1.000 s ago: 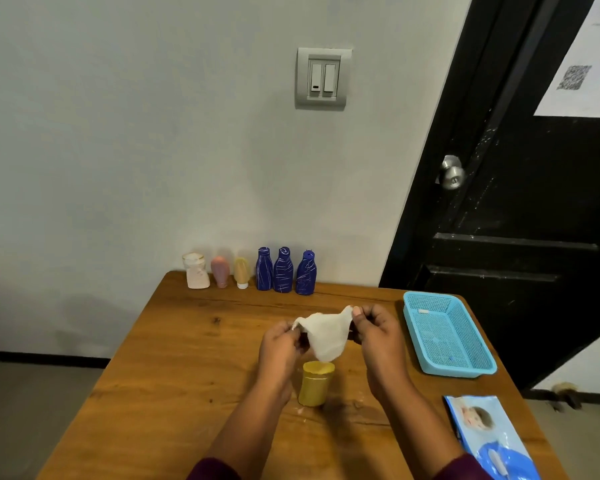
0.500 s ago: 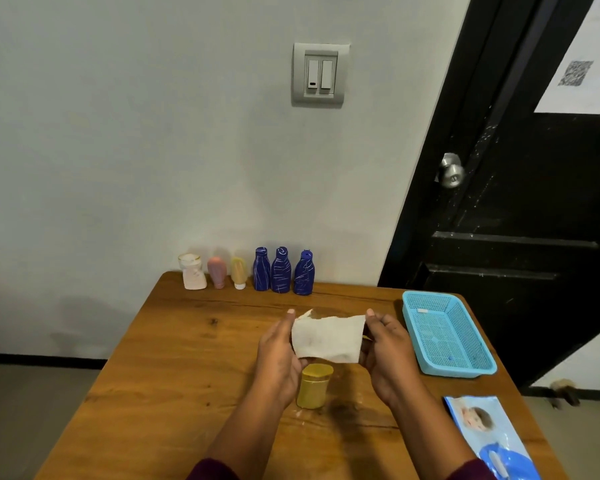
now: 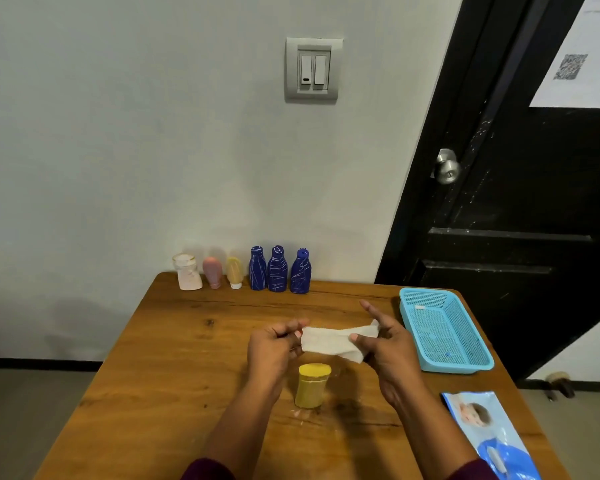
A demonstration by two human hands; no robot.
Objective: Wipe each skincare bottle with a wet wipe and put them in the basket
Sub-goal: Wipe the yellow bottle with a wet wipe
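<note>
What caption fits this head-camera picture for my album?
Left hand and right hand hold a wet wipe near a yellow bottle and blue basket.

Your left hand [image 3: 271,351] and right hand [image 3: 388,348] cover both ends of the wet wipe [image 3: 329,341]. The bottom edge cuts off your sleeves [image 3: 205,471], the table [image 3: 153,375] and the wipes pack [image 3: 489,434]; the right edge cuts off the QR sheet [image 3: 575,81]. Print on the row of bottles [image 3: 235,270] is too small to read. A white speck [image 3: 419,307] and a blue speck [image 3: 448,355] in the basket [image 3: 458,367] cannot be identified.
</note>
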